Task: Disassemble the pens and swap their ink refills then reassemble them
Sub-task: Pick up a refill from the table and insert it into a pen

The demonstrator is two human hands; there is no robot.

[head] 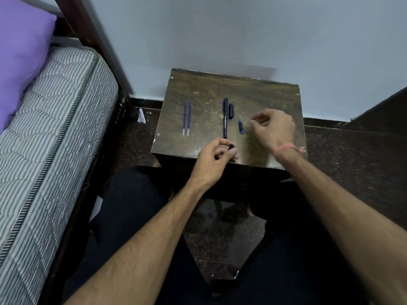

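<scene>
Two thin blue ink refills (186,118) lie side by side on the left part of a small dark wooden table (198,89). A long black pen barrel (225,118) lies in the middle, with a short black cap (230,111) beside its far end. A small blue pen piece (241,126) lies just right of the barrel. My left hand (212,159) hovers at the table's near edge, fingers curled on a small dark pen part (231,147). My right hand (273,127) is over the right side, fingers loosely curled; nothing shows in it.
A bed with a striped mattress (50,133) and a purple pillow (22,51) stands at the left. A pale wall (220,29) runs right behind the table. My dark-trousered legs (136,212) sit under the near edge. A folded white paper (141,116) lies on the floor.
</scene>
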